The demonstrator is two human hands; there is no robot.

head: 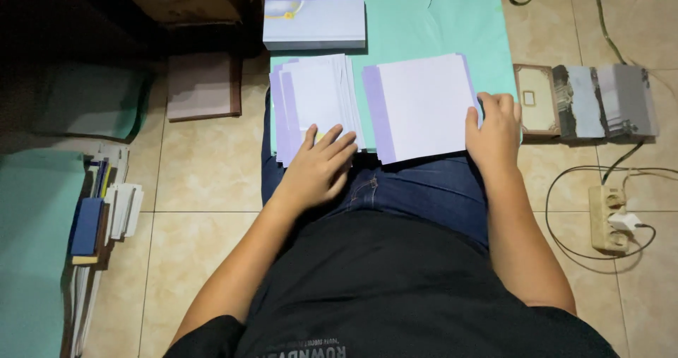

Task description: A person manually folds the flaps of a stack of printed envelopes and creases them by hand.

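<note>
Beige floor tiles [205, 167] run under everything, dim on the left, and the person sits right down on them, legs out in blue jeans [417, 188]. Across the lap lies a big mint-green sheet [466, 26], serving as the work surface, so both piles sit level and within easy reach.

Right-hand pile first: a stack of white cards with a lilac edge [424, 107], squared up, its near edge at the sheet's lower border. The right hand [494, 135] clamps its right side, thumb on top, fingers curled around the edge — looks like that keeps the stack from sliding off the lap. Left pile: a looser fan of white and lilac cards [314, 100], edges staggered. The left hand [318, 167] lies flat on its near corner, fingers spread and extended, pressing down, gripping nothing.

Beyond the fan, a pale lilac box [314, 19] sits at the sheet's far edge, touching or nearly touching the fan; I can't tell which. Open green between and behind the piles gives sliding room.

Right of the sheet, a framed card and grey stacks [586, 104] line the floor, close to the right knuckles. Tight there. Further right, a power strip [607, 220] with looping cable. Left, a brown booklet [201, 86] and a stack of books and papers [99, 217], well apart.
</note>
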